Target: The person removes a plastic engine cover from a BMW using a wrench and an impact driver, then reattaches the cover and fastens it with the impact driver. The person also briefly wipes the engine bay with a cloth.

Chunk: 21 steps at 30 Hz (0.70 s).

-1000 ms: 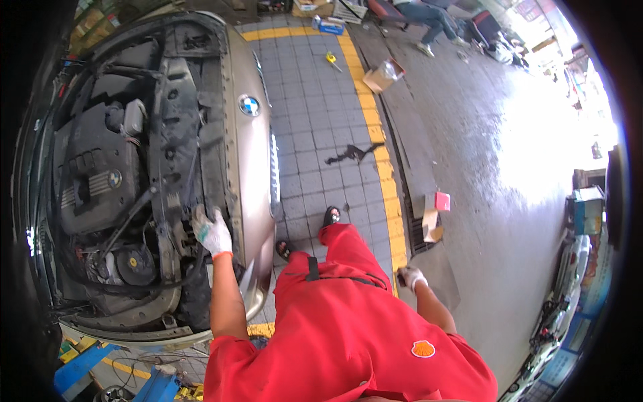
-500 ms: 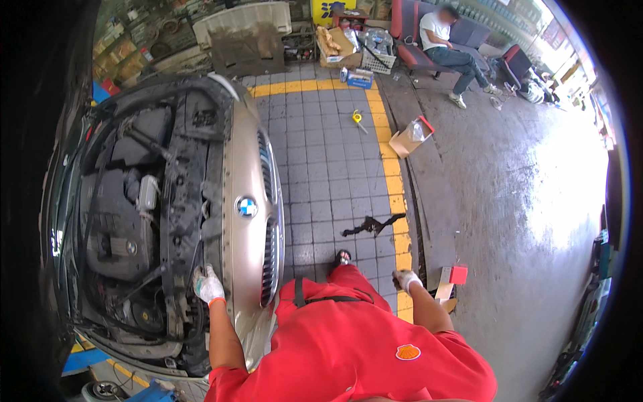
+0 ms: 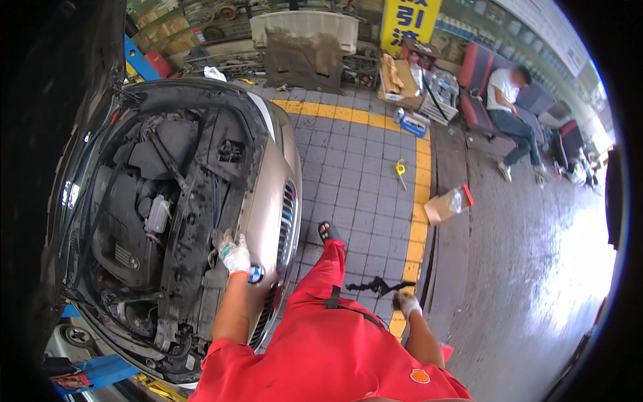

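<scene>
My left hand, in a whitish glove, rests with fingers extended on the front edge of the open engine bay, beside the round emblem of a champagne car's front panel. My right hand, also gloved, hangs low at my right side, fingers curled; what is in them, if anything, I cannot make out. Beyond it a black crumpled piece lies across the grey tiles.
A cardboard box and a yellow item lie on the floor. A person sits on red-and-grey seats at back right. Cartons and a large panel stand along the back wall. A blue lift arm shows lower left.
I have moved forward along the car's front, my left hand sliding along it to beside the emblem. The view has tilted up, showing more of the back wall and the seated person.
</scene>
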Each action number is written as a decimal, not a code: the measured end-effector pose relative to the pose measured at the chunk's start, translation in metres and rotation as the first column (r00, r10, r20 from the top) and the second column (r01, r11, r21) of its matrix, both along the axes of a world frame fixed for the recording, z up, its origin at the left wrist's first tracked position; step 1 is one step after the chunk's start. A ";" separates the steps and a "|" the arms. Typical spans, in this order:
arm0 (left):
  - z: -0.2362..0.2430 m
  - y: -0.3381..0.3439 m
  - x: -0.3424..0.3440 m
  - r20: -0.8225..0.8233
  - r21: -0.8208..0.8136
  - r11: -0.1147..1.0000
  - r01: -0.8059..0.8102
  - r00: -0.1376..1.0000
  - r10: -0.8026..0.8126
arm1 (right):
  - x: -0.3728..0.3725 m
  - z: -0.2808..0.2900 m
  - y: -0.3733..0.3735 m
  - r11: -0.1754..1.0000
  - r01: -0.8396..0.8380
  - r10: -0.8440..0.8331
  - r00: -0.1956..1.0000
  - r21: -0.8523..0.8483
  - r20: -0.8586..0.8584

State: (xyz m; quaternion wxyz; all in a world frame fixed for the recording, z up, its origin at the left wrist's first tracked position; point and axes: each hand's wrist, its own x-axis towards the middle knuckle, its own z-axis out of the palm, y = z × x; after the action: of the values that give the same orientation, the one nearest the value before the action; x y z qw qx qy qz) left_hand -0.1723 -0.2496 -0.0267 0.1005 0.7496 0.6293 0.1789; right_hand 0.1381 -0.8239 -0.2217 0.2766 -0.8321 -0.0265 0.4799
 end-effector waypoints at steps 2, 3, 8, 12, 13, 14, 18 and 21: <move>-0.022 0.034 0.044 0.054 -0.029 0.999 -0.017 0.998 0.018 | 0.027 -0.074 -0.100 0.112 -0.895 0.993 0.089 -0.433 0.073; -0.008 0.061 0.063 0.052 0.070 0.997 -0.025 0.998 0.022 | 0.019 -0.010 -0.026 0.246 -0.873 0.952 0.298 -0.422 -0.063; -0.038 0.165 0.146 0.025 -0.015 0.977 -0.211 0.977 0.212 | 0.078 -0.013 -0.118 0.542 -0.806 0.795 0.584 -0.239 -0.165; -0.041 0.243 0.183 0.117 -0.064 0.851 -0.521 0.843 0.524 | 0.169 0.057 0.056 0.704 -0.693 0.689 0.720 -0.155 -0.085; -0.033 0.255 0.203 0.078 -0.073 0.801 -0.595 0.797 0.599 | 0.184 0.079 0.102 0.723 -0.677 0.677 0.734 -0.136 -0.051; -0.021 0.259 0.217 0.028 -0.086 0.727 -0.681 0.728 0.685 | 0.207 0.089 0.135 0.872 -0.487 0.476 0.869 -0.060 -0.137; -0.065 0.281 0.197 -0.018 0.027 0.678 -0.734 0.678 0.735 | 0.305 0.061 0.220 0.970 -0.209 0.238 0.920 0.126 -0.311; -0.073 0.284 0.188 -0.062 -0.003 0.680 -0.733 0.679 0.732 | 0.407 0.034 0.291 0.948 -0.278 0.317 0.858 0.153 -0.404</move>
State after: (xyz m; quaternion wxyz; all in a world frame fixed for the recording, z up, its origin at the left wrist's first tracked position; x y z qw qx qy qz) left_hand 0.0153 0.0348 -0.1000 0.0134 0.4386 0.8815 0.1744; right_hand 0.5452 -0.5333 -0.1882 0.2351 -0.6807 -0.1158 0.6841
